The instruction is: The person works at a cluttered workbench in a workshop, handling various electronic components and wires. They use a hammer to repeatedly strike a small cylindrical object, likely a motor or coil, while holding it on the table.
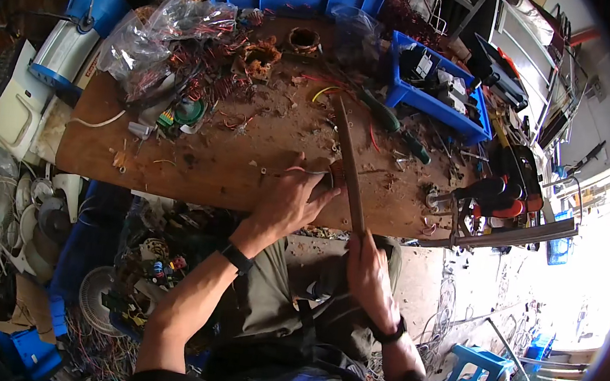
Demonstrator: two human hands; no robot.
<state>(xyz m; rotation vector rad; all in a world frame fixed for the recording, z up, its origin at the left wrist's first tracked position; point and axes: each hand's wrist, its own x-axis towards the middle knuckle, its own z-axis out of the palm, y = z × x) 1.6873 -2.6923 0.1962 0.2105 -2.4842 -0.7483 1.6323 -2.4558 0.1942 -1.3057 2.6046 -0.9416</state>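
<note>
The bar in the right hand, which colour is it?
The bar is brown, seen in the head view.

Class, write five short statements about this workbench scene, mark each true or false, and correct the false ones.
1. The bare right hand grips a long, narrow brown bar. True.
2. The left hand wears a red glove. False: it is bare, with a black band around its wrist.
3. The crumpled clear plastic bag lies on the floor. False: it lies on the brown wooden tabletop, toward the far left.
4. The rectangular blue plastic tray at the far right of the tabletop holds black and white parts. True.
5. The blue plastic stool is on the tabletop. False: it is on the floor at the lower right.
</note>
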